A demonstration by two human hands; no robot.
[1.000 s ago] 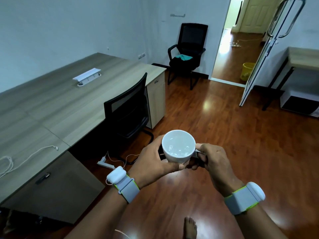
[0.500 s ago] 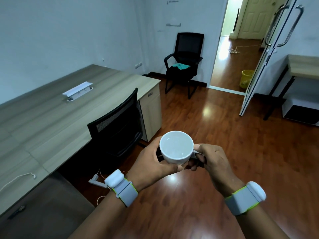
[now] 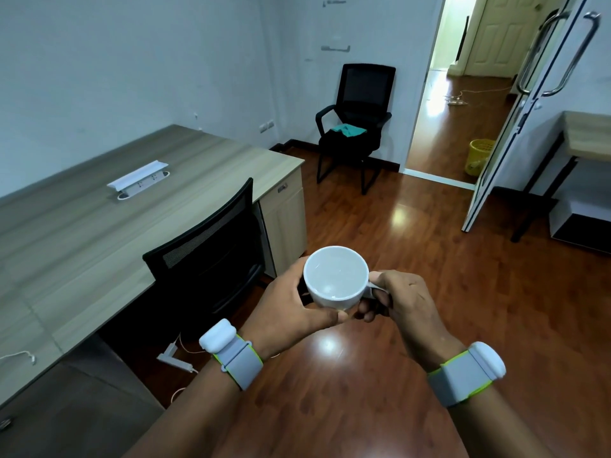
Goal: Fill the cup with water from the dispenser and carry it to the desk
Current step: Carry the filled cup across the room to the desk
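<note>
Cup: the white cup [image 3: 335, 276] was held upright over the wooden floor [image 3: 429, 259], in front of the person's body and off to the right of the bench [image 3: 99, 226], not yet above it.
Contents: a clear liquid, apparently water, showed inside, well up the wall; the exact level was hard to judge.
Left hand: the left hand [image 3: 291, 309] cupped the cup's side and underside, its grip closed around the body with the thumb under the base.
Right hand: the right hand [image 3: 400, 302] pinched the handle, grip shut on it, fingers curled beneath.
Stage: filling looked done; the carry to the bench seemed to be under way.
Route: a black office chair [image 3: 211, 259] stood tucked against the bench's near edge, between the cup and the bare top.
Risk, spill: a quick step or a sudden stop could slosh water over the rim, since the level sat high.
Risk, chair: reaching over the chair's backrest could knock an elbow or the cup's base and tilt it.
Risk, electrics: a power strip [image 3: 175, 358] and cables lay on the floor below the bench, and a pop-up socket box [image 3: 139, 180] sat on top; spilled water near either would be a hazard.
Risk, floor: the glossy floor would probably turn slippery if wetted.
</note>
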